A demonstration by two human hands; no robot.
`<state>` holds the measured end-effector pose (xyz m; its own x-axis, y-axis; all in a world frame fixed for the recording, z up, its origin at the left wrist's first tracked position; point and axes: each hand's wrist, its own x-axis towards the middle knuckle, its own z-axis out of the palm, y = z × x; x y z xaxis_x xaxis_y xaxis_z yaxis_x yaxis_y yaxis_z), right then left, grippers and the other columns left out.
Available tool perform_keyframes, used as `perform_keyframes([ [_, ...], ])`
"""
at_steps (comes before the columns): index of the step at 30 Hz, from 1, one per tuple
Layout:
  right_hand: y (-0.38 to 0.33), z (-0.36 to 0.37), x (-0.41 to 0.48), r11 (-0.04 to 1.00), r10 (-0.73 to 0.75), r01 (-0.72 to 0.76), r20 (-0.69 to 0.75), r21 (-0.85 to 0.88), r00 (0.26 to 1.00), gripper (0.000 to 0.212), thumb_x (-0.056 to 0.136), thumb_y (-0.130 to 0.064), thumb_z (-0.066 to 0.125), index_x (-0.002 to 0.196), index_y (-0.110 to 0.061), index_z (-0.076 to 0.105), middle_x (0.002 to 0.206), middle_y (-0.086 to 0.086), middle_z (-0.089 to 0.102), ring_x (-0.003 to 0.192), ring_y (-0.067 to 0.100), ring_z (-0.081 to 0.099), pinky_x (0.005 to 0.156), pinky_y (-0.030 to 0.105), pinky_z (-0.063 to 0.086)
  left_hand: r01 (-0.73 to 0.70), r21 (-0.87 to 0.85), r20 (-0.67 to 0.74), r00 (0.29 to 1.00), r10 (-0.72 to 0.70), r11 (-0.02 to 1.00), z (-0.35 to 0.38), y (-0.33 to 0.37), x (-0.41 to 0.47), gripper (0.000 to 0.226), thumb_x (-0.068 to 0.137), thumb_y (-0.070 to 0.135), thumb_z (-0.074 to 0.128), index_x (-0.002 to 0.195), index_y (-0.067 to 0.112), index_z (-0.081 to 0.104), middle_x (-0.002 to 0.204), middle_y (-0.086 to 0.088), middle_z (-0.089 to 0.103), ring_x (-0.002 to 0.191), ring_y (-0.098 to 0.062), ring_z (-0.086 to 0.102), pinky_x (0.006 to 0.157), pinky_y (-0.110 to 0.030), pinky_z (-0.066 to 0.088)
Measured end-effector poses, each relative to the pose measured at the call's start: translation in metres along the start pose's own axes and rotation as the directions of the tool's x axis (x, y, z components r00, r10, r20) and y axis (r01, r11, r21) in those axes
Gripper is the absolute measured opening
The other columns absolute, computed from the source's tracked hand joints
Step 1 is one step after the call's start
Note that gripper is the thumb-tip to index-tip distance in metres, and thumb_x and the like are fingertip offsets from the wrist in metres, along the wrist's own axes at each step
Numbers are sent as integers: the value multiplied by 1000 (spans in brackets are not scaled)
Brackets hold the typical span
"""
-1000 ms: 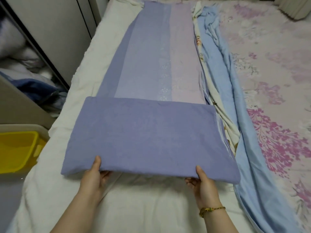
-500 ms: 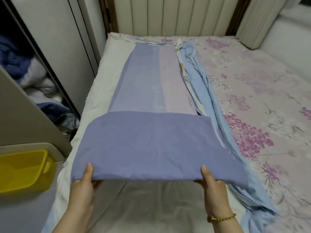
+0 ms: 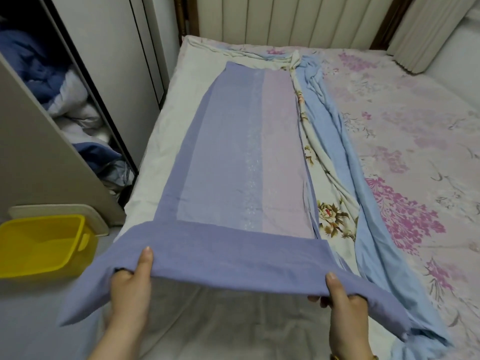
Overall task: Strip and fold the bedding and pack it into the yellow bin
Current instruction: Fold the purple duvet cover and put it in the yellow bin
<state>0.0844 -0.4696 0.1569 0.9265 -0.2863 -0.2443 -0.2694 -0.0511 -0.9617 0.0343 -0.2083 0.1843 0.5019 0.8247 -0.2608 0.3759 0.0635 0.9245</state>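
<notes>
Close by, the left hand [image 3: 130,289] and right hand [image 3: 345,307] each pinch the turned-back near end of the purple bedding [image 3: 233,165], thumbs on top, fingers [image 3: 124,278] curled beneath. That fold runs crosswise between them. Beyond the fingers the bedding stretches as one long strip along the bed [image 3: 161,141], pointing at the headboard [image 3: 285,19]. Left of the fingers sits the yellow bin [image 3: 39,245]; right of the strip lies a crumpled blue floral sheet [image 3: 327,141].
</notes>
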Motion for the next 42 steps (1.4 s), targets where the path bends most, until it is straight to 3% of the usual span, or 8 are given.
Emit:
perform_keyframes([
  [9, -59, 64, 114, 997, -39, 35, -61, -69, 997, 38, 94, -15, 46, 57, -12, 52, 54, 1, 57, 58, 18, 52, 52, 20, 41, -115, 178, 1, 993, 117, 977, 92, 61, 103, 51, 92, 36, 50, 113, -10, 57, 121, -31, 55, 119, -44, 46, 104, -49, 34],
  [13, -68, 108, 207, 989, 9, -7, 13, -146, 1000, 46, 97, -22, 41, 58, -6, 58, 35, -4, 57, 62, 19, 53, 66, 17, 43, -186, 408, 103, 982, 158, 894, 156, 90, 158, 47, 99, 30, 36, 125, -6, 52, 136, -27, 46, 130, -39, 33, 111, -38, 20],
  [16, -51, 131, 252, 965, 84, -36, 175, -259, 981, 41, 100, -25, 33, 110, 4, 61, 92, 6, 71, 104, 28, 56, 89, 28, 38, -314, 609, 317, 938, 140, 729, 194, 68, 201, 43, 100, 31, 29, 134, 11, 48, 142, -16, 43, 135, -30, 32, 115, -36, 12],
  [19, -10, 131, 262, 872, 127, 33, 291, -488, 948, 39, 99, -20, 38, 135, -6, 44, 143, 10, 42, 134, 26, 35, 109, 32, 27, -355, 691, 442, 897, 21, 630, 197, 17, 222, 49, 99, 31, 34, 146, 20, 26, 153, -7, 26, 141, -27, 23, 115, -39, 12],
  [24, 55, 112, 249, 579, 187, 147, 306, -802, 934, 46, 96, -21, 44, 141, -17, 34, 154, 6, 20, 143, 21, 17, 118, 38, 10, -327, 799, 447, 885, -134, 504, 176, -57, 213, 57, 98, 34, 35, 148, 18, 13, 156, -6, 14, 143, -23, 16, 116, -34, 12],
  [29, 82, 89, 246, 336, 145, -7, 44, -942, 988, 54, 92, -35, 47, 140, -15, 33, 149, 12, 26, 138, 29, 24, 113, 38, 20, -387, 871, 437, 892, -115, 304, 173, -77, 209, 56, 98, 40, 31, 148, 20, 14, 157, -4, 10, 144, -21, 14, 116, -32, 9],
  [36, 93, 87, 305, 689, 106, -201, -177, -696, 978, 74, 81, -30, 66, 141, -5, 29, 141, 18, 41, 126, 39, 41, 104, 47, 34, -328, 842, 236, 938, 253, 429, 194, -59, 262, 60, 86, 27, 60, 139, 8, 38, 152, -15, 24, 139, -33, 21, 111, -42, 11],
  [42, 86, 97, 339, 795, 117, -237, -242, -558, 963, 34, 90, -25, 54, 106, 4, 54, 112, 26, 55, 91, 34, 50, 86, 41, 39, -110, 844, 115, 993, 23, 525, 194, -56, 309, 66, 88, 37, 56, 141, 7, 32, 140, -23, 40, 125, -43, 38, 101, -47, 31],
])
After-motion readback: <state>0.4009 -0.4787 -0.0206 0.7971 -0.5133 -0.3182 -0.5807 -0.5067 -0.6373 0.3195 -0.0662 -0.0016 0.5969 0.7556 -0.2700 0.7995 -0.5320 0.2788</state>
